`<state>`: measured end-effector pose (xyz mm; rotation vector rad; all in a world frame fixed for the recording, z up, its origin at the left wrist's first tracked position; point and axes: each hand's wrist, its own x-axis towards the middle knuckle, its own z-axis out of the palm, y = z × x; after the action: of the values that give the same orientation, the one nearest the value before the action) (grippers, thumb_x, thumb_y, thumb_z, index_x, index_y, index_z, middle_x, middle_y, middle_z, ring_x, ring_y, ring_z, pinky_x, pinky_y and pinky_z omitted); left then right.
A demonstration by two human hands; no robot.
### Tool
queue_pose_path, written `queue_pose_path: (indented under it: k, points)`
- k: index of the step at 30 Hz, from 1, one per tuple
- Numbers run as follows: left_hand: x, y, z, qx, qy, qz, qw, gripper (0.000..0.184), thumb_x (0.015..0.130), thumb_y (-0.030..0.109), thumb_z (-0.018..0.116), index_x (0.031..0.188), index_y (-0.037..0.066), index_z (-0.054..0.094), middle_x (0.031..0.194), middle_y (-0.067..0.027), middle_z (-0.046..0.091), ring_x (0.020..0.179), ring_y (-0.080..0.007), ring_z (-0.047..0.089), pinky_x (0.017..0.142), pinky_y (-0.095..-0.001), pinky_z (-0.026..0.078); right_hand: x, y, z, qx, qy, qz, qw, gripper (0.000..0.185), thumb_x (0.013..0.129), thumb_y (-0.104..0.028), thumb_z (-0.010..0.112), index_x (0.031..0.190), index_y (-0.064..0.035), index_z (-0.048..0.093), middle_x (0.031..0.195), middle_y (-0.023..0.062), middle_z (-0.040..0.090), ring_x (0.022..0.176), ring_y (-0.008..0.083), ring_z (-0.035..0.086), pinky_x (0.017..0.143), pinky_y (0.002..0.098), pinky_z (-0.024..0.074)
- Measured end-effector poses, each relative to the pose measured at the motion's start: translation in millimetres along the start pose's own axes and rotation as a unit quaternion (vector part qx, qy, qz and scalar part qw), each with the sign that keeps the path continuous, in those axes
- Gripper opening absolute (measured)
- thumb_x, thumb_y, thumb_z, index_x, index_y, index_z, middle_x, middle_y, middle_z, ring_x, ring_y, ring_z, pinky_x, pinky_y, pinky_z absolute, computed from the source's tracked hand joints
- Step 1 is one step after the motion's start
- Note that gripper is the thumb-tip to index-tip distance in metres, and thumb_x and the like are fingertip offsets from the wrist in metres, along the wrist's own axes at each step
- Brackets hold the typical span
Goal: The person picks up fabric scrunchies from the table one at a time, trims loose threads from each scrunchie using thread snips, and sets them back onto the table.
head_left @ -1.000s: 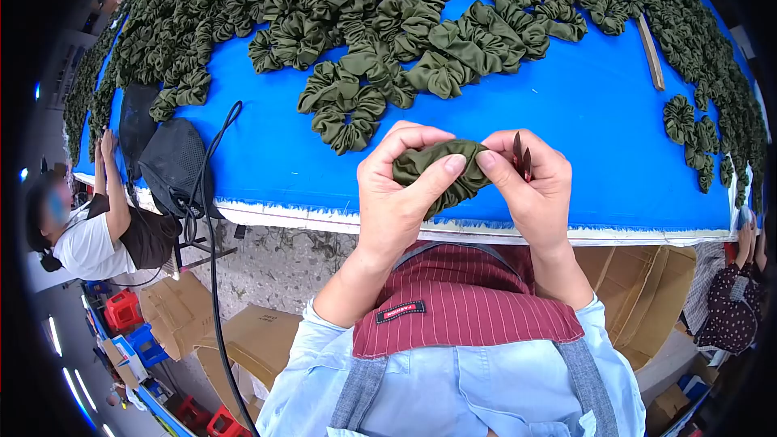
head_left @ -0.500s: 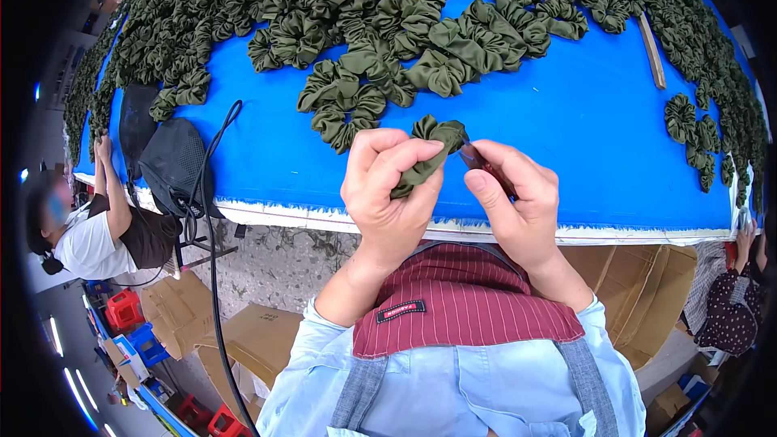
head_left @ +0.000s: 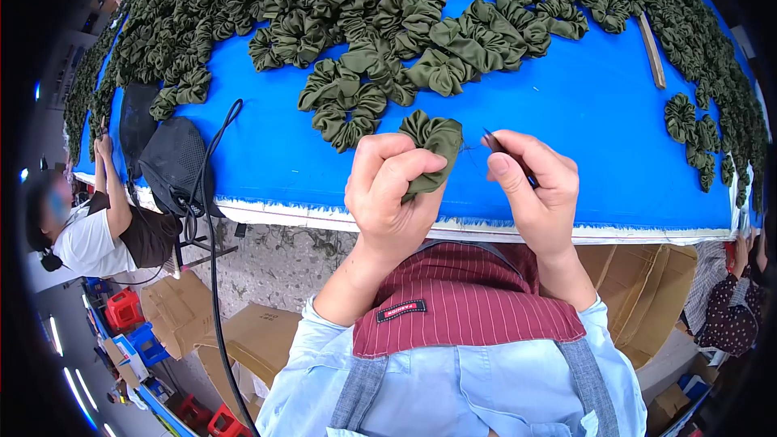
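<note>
Just above the table's front edge, my left hand is closed round a dark green gathered fabric ring, which bulges out above and to the right of the fingers. My right hand holds small dark snips, their tips pointing up and left, a short gap away from the fabric. Thin dark threads show between the fabric and the snips. Beyond my hands, many similar green rings lie heaped on the blue table.
A black mesh bag and a black cable lie at the left. One person works at the left edge, another at the far right. A wooden strip lies at the back right. Cardboard boxes stand below.
The fabric ring, earlier pinched between both hands, is now in my left hand alone. My right hand turned the snips to the fabric, then drew back right with them.
</note>
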<state>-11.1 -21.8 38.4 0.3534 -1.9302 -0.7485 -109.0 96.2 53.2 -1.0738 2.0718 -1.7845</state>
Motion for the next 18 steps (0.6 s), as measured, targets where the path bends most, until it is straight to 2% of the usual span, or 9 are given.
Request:
queue_pose_path:
  k: [5,9,18]
  points:
    - [5.1,-2.2,1.1,-0.025,0.02,0.039,0.999,0.024,0.058,-0.008,0.068,0.073,0.008,0.057,0.086,-0.005,0.057,0.064,-0.016,0.051,0.052,-0.0242,0.041,4.5,-2.8,-1.7,-0.033,-0.031,-0.057,0.997,0.019,0.072,0.0,0.066,0.09,0.003,0.063,0.068,0.0061,0.06,0.05,0.0115,0.045,0.046,0.022,0.037]
    - [2.5,-6.3,-1.0,-0.019,-0.028,0.06,0.998,0.022,0.057,-0.007,0.066,0.07,0.007,0.055,0.086,-0.0045,0.061,0.062,-0.0169,0.052,0.053,-0.0255,0.042,6.9,-2.5,-2.1,-0.061,-0.057,-0.098,0.992,0.018,0.071,-0.001,0.066,0.089,0.0024,0.062,0.067,0.0061,0.059,0.049,0.0124,0.045,0.045,0.0231,0.0364]
    - [6.1,-7.3,-3.0,0.016,-0.048,0.101,0.994,0.016,0.058,-0.003,0.063,0.067,0.007,0.055,0.083,-0.0033,0.061,0.06,-0.0162,0.051,0.054,-0.0268,0.042,11.6,-4.2,-5.4,-0.114,-0.094,-0.111,0.983,0.022,0.067,0.003,0.066,0.088,0.0043,0.063,0.067,0.0076,0.06,0.05,0.0127,0.045,0.046,0.0222,0.0356]
